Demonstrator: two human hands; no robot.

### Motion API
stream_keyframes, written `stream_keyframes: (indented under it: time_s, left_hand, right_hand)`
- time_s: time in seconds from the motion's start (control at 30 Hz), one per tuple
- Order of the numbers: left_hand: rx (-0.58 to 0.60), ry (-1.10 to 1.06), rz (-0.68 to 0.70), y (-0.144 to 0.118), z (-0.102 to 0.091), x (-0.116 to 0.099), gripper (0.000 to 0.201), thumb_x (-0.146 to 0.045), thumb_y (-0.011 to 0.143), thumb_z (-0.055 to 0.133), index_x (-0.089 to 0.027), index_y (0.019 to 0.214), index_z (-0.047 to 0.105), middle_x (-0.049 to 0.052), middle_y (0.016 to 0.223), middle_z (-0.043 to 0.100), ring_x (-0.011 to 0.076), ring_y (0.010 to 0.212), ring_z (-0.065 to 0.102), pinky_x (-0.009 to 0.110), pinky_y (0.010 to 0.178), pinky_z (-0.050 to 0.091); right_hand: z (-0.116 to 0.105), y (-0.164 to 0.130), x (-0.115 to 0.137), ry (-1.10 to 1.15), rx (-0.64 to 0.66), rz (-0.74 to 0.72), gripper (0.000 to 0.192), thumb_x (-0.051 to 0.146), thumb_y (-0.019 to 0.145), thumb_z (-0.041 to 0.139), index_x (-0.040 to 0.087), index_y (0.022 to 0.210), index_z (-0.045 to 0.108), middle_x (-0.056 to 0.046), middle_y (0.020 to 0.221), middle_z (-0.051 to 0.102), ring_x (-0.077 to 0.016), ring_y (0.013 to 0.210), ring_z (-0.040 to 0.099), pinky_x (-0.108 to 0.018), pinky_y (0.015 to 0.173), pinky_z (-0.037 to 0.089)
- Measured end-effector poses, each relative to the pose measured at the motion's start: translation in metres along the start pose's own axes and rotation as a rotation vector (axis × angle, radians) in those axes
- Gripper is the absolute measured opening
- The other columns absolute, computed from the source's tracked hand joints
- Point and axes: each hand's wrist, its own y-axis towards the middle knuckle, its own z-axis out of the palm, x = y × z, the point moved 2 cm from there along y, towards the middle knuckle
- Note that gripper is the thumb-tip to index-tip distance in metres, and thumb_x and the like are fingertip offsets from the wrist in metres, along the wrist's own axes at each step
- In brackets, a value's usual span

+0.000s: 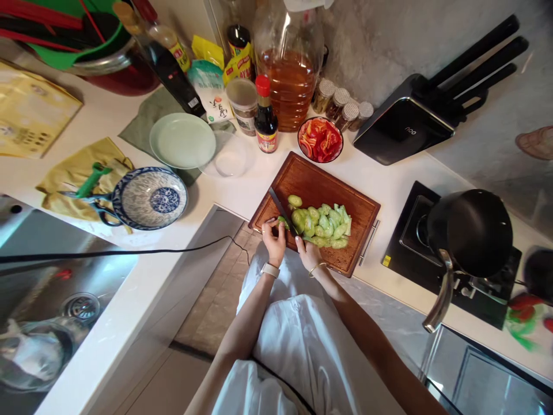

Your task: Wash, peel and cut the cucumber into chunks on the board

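My right hand (pixel 307 253) is closed round the handle of a kitchen knife (pixel 281 208), whose dark blade points up and left across the cutting board. Close beside the blade, my left hand (pixel 274 241) pinches a small green vegetable end (pixel 283 221) at the board's left side. Pale green oval slices, like peeled cucumber (pixel 325 222), lie heaped right of the blade. One slice (pixel 294 200) sits apart above the heap. They all rest on a brown wooden cutting board (pixel 355 206) with a metal handle on its right edge. My fingers partly hide the vegetable end and the knife's handle.
A bowl of cut red peppers (pixel 320 140) stands behind the board, near a knife block (pixel 401 124) and a soy sauce bottle (pixel 266 124). Rightward, a black wok (pixel 470 230) sits on the stove. Leftward are a patterned bowl (pixel 129 199), green plate (pixel 182 141) and sink (pixel 125 276).
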Motion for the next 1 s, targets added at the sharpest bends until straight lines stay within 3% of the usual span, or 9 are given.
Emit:
stream_keyframes:
  time_s: [0.1,0.2,0.3,0.43,0.53,0.67,0.77,0.9,1.0]
  left_hand:
    - [0.032,0.058,0.011,0.001,0.000,-0.001,0.017,-0.036,0.091,0.053,-0.019,0.091,0.056,0.008,0.095,0.060,0.0200,0.101,0.058,0.038,0.093,0.044]
    - [0.102,0.190,0.054,0.007,0.002,-0.004,0.016,-0.035,0.091,0.052,-0.020,0.094,0.055,0.009,0.097,0.060,0.0216,0.100,0.055,0.039,0.093,0.043]
    - [0.199,0.348,0.141,0.021,0.007,-0.011,0.021,-0.038,0.090,0.053,-0.019,0.099,0.055,0.011,0.103,0.059,0.0247,0.104,0.052,0.041,0.095,0.041]
    - [0.303,0.470,0.269,0.039,0.013,-0.024,0.029,-0.040,0.090,0.051,-0.017,0.107,0.054,0.015,0.111,0.057,0.0283,0.110,0.050,0.042,0.097,0.038]
    - [0.309,0.479,0.349,0.041,0.009,-0.040,0.029,-0.037,0.092,0.047,-0.015,0.111,0.053,0.016,0.116,0.055,0.0288,0.114,0.049,0.044,0.098,0.035]
    - [0.292,0.480,0.474,0.032,0.002,-0.071,0.027,-0.042,0.088,0.054,-0.018,0.101,0.057,0.015,0.115,0.055,0.0295,0.114,0.046,0.047,0.098,0.031]
    - [0.525,0.559,0.621,0.025,0.012,-0.099,0.029,-0.049,0.082,0.061,-0.020,0.082,0.059,0.011,0.101,0.060,0.0299,0.104,0.048,0.048,0.093,0.029]
    - [0.934,0.637,0.780,0.019,0.040,-0.119,0.039,-0.056,0.080,0.059,-0.020,0.067,0.057,0.008,0.080,0.060,0.0266,0.090,0.050,0.045,0.085,0.030]
    - [1.073,0.645,0.817,0.019,0.058,-0.119,0.043,-0.060,0.080,0.057,-0.020,0.064,0.057,0.007,0.075,0.060,0.0247,0.088,0.050,0.042,0.082,0.030]
  right_hand:
    - [0.008,0.007,-0.004,0.077,-0.011,0.026,0.060,0.055,0.096,0.024,0.017,0.070,0.063,-0.008,0.063,0.066,-0.0169,0.066,0.064,-0.023,0.062,0.044]
    - [0.008,0.006,-0.012,0.254,0.047,0.137,0.061,0.062,0.093,0.023,0.020,0.059,0.051,0.000,0.044,0.050,-0.0109,0.044,0.054,-0.020,0.047,0.039]
    - [0.001,-0.001,-0.018,0.486,0.085,0.287,0.061,0.071,0.088,0.024,0.022,0.057,0.041,0.006,0.038,0.036,-0.0081,0.029,0.039,-0.020,0.034,0.029]
    - [-0.019,-0.011,-0.024,0.672,0.099,0.365,0.063,0.077,0.084,0.020,0.023,0.058,0.039,0.007,0.038,0.033,-0.0087,0.026,0.033,-0.022,0.029,0.027]
    - [-0.046,-0.020,-0.031,0.455,-0.018,0.269,0.065,0.072,0.088,0.018,0.021,0.064,0.049,0.002,0.044,0.046,-0.0112,0.033,0.044,-0.024,0.037,0.034]
    - [-0.083,-0.036,-0.041,-0.189,-0.198,0.167,0.057,0.067,0.090,0.035,0.020,0.086,0.066,-0.008,0.071,0.069,-0.0185,0.064,0.065,-0.025,0.057,0.040]
    - [-0.096,-0.045,-0.047,-0.446,-0.204,0.172,0.054,0.068,0.087,0.042,0.022,0.096,0.069,-0.009,0.083,0.073,-0.0198,0.073,0.068,-0.024,0.060,0.039]
    - [-0.100,-0.052,-0.052,-0.525,-0.194,0.156,0.055,0.070,0.085,0.043,0.023,0.096,0.071,-0.008,0.083,0.074,-0.0186,0.074,0.068,-0.023,0.059,0.037]
    - [-0.100,-0.055,-0.054,-0.547,-0.163,0.141,0.054,0.069,0.086,0.043,0.024,0.092,0.071,-0.006,0.082,0.074,-0.0180,0.073,0.068,-0.023,0.059,0.037]
